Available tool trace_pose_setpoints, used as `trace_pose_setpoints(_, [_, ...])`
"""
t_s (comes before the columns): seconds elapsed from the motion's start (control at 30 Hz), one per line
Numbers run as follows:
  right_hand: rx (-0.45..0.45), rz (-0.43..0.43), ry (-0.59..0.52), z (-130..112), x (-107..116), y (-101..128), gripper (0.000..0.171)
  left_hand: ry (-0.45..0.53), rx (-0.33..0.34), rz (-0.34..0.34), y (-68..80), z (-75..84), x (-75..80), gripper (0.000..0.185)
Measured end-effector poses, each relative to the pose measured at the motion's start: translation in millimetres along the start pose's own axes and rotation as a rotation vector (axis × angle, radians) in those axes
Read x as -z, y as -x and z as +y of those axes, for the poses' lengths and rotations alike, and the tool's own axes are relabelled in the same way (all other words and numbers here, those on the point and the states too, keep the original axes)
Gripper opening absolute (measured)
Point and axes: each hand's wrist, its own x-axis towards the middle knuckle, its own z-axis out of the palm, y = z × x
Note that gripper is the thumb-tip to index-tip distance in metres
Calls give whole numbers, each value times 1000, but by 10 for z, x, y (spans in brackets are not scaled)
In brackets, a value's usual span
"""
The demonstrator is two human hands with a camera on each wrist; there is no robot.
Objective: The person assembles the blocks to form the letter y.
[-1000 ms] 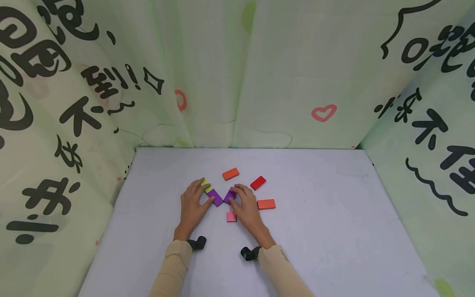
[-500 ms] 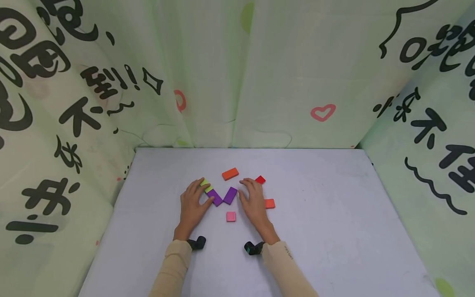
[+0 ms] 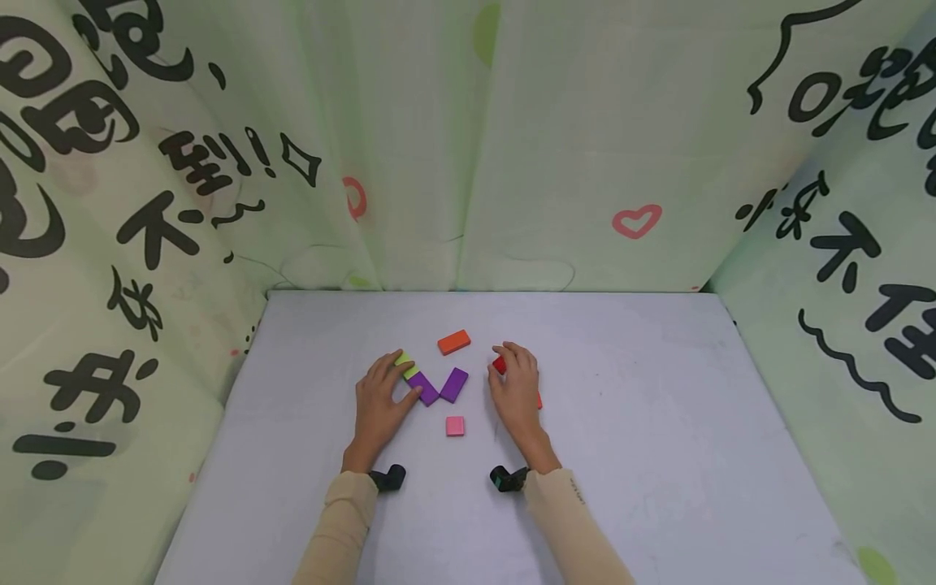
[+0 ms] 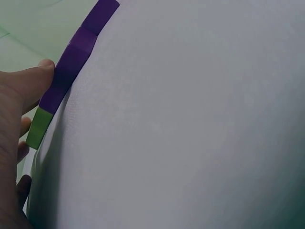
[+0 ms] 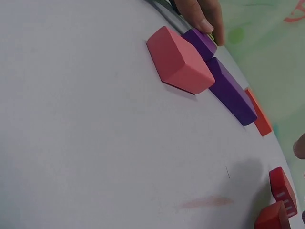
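Observation:
My left hand (image 3: 381, 405) grips a short row of toy blocks, its thumb against a purple block (image 3: 422, 389) and its fingers at a yellow-green block (image 3: 405, 361). The left wrist view shows the thumb on that purple block (image 4: 71, 67), with the green end (image 4: 39, 128) beside the fingers. A second purple block (image 3: 454, 385) meets the first at a corner, forming a V. My right hand (image 3: 517, 394) is over a red block (image 3: 500, 365), partly hidden under it. In the right wrist view a fingertip (image 5: 300, 148) stands apart from the red block (image 5: 283, 191).
An orange block (image 3: 454, 342) lies behind the V, and a pink block (image 3: 455, 426) in front of it. Another orange block (image 3: 539, 400) is mostly hidden by the right hand. The white table (image 3: 658, 455) is bordered by a printed curtain (image 3: 556, 162).
My right hand has let go of the second purple block and moved right to the red block. The left hand has stayed in place on its blocks.

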Motion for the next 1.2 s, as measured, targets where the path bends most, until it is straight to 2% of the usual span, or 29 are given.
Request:
trace_pose_setpoints(0.17, [10,-28,50,35,30,-66,36,-3,-3,5,-7,-13,-3,49])
trace_pose_setpoints(0.4, [29,-68,52,15,10,-198,37,-13,2,7,-15,-2,12,49])
trace_pose_setpoints(0.83, [96,-230,164,-134,-199,-378,48,0,-3,10,-25,12,19,49])
trace_pose_setpoints(1.2, [-20,-276,209,-321,-358,-399,54,19,-15,11,-9,0,27,48])
